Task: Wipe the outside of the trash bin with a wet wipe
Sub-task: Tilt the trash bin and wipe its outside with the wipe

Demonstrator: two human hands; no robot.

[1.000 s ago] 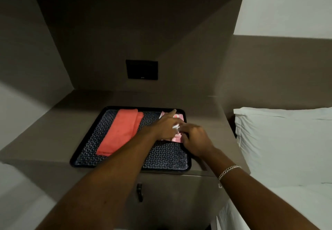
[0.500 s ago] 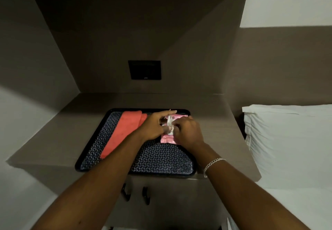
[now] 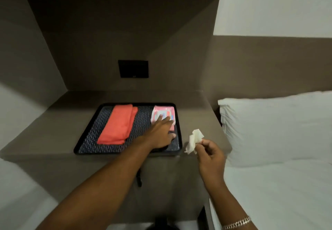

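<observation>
A pink pack of wet wipes [image 3: 162, 112] lies at the right end of a black patterned tray [image 3: 89, 140] on the brown bedside counter. My left hand [image 3: 161, 133] lies flat on the pack, fingers spread, pressing it down. My right hand [image 3: 209, 151] is to the right of the tray, above the counter's edge, pinching a crumpled white wet wipe [image 3: 194, 141] between thumb and fingers. A dark rounded shape [image 3: 159, 224] shows at the bottom edge below the counter; I cannot tell whether it is the trash bin.
A folded coral-red cloth [image 3: 117, 124] lies on the tray's left half. A black wall plate [image 3: 133, 68] sits on the back panel. A white pillow [image 3: 274, 127] and bed lie to the right. A dark cabinet handle [image 3: 139, 177] hangs below the counter.
Both hands were together on the pack. Now my right hand has pulled a wipe out and moved right and toward me, while my left hand stays flat on the pack.
</observation>
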